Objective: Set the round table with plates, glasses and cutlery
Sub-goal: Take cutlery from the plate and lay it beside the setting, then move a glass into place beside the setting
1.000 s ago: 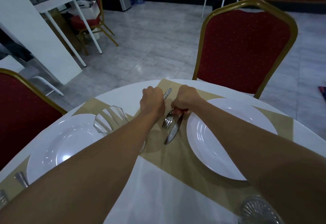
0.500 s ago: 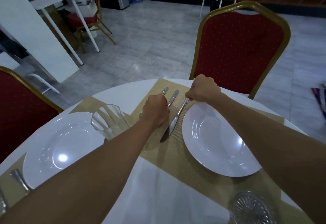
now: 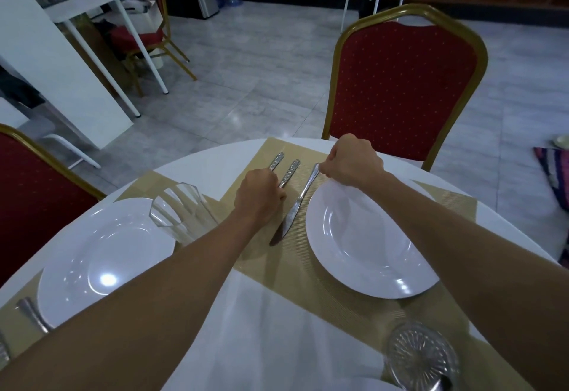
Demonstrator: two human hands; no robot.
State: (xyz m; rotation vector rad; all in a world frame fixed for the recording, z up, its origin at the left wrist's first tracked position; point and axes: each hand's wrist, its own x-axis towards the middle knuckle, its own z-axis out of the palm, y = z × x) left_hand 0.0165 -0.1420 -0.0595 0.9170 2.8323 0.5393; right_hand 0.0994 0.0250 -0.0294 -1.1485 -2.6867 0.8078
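Note:
A white plate (image 3: pixel 366 255) rests on a beige placemat (image 3: pixel 295 286) at the far side of the round white table (image 3: pixel 271 341). To its left a knife (image 3: pixel 292 209) lies on the mat, and my right hand (image 3: pixel 352 161) pinches the end of its handle. My left hand (image 3: pixel 258 195) is closed over two more pieces of cutlery (image 3: pixel 288 172), whose patterned handles stick out beyond my knuckles; their heads are hidden. A second white plate (image 3: pixel 101 261) sits at the left, with a clear glass (image 3: pixel 175 212) beside it.
A red chair with a gold frame (image 3: pixel 403 83) stands behind the far plate, another red chair (image 3: pixel 34 203) at the left. A cut glass (image 3: pixel 421 356) stands near the bottom right. More cutlery (image 3: pixel 32 313) lies left of the left plate.
The bunched cutlery has been spread out on the mat. My right hand slid the knife up beside the plate and now holds its handle end; my left hand stays on the other two pieces.

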